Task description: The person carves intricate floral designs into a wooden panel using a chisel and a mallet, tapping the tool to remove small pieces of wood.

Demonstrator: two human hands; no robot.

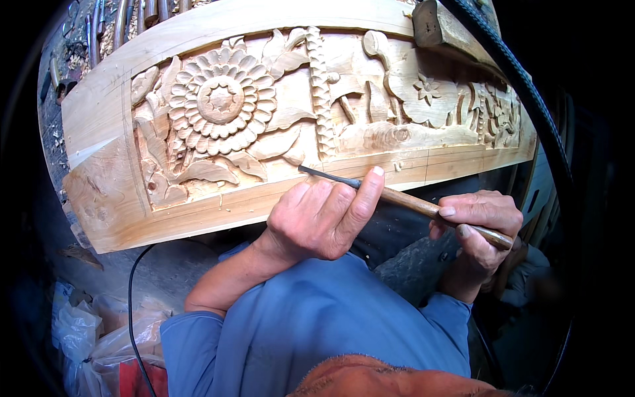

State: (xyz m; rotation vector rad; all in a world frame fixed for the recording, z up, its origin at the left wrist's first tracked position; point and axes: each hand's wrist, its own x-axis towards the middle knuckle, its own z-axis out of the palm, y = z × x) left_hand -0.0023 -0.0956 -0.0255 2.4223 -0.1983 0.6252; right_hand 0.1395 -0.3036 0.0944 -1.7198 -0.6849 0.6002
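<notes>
A wood-carving chisel [411, 204] with a brown wooden handle and a narrow dark blade slants across in front of me. My left hand [319, 217] is closed around its front part, by the shank. My right hand [488, 213] grips the rear of the handle, thumb and fingers around it. The blade's tip is at the lower border of a pale carved wooden panel [192, 223], just below the rope-like carved column [321, 99]. To the left of that column is a large round carved flower [220, 99]. Leaves and a small flower are carved further right.
A wooden block [456, 36] lies on the panel's far right edge. Several tools [119, 26] and wood shavings are at the far left. A thick braided cable [529, 86] crosses the right side. Plastic bags [99, 331] and a thin black cable [131, 311] are at the lower left.
</notes>
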